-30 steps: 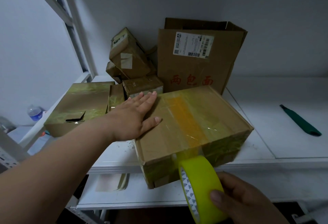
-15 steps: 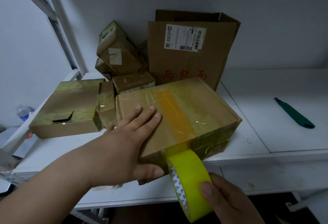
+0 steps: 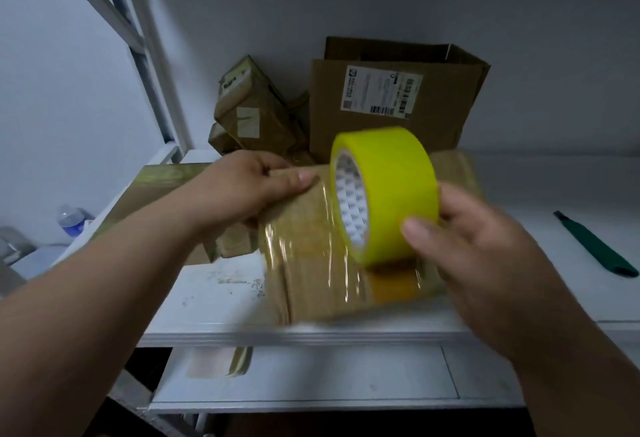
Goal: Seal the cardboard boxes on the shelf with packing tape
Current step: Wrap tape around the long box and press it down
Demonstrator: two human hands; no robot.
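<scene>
Our left hand (image 3: pixel 242 187) grips the top edge of the tilted cardboard box (image 3: pixel 311 246) on the shelf (image 3: pixel 221 301). Our right hand (image 3: pixel 485 249) clamps the yellow tape roll (image 3: pixel 388 190) against its taped face. Green knife (image 3: pixel 595 246) far right.

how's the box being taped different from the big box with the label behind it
The box being taped is closed and glossy with tape wrapped around it; the big labelled box stands with its top flaps open and its front bare of tape. The left hand grips the first, with the tape roll against it; nothing touches the second. The first is flatter, the second taller. Both are brown cardboard.
</scene>
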